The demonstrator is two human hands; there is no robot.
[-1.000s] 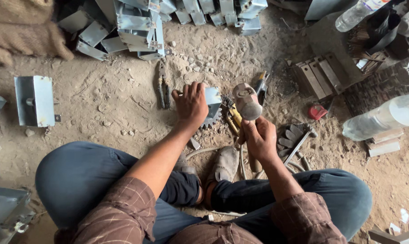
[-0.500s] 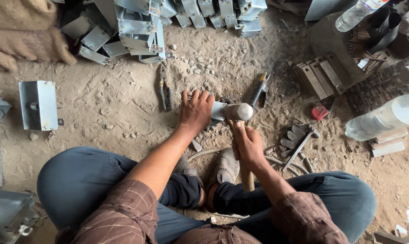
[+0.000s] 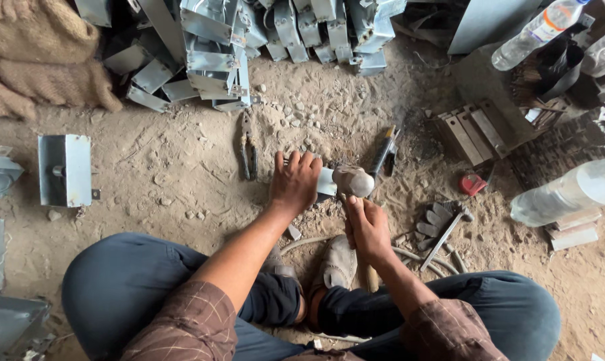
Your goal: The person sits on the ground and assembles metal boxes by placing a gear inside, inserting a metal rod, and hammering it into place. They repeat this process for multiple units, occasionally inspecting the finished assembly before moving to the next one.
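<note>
I sit cross-legged on sandy ground. My left hand (image 3: 294,180) presses flat on a small sheet-metal piece (image 3: 326,182) lying on the dirt, mostly hidden under my palm. My right hand (image 3: 367,227) grips the wooden handle of a hammer (image 3: 353,180). The hammer's worn metal head rests down on the right end of the metal piece, right beside my left fingers.
Pliers (image 3: 248,150) lie to the left, and a dark tool (image 3: 384,151) lies behind the hammer. Folded metal brackets (image 3: 215,47) are piled at the back; a metal box (image 3: 65,170) sits left. Plastic bottles (image 3: 569,190), stacked strips (image 3: 473,134) and a glove (image 3: 434,219) sit right.
The hammer was raised above the metal piece a second ago; it has swung down onto it. My left hand stayed pressed on the piece.
</note>
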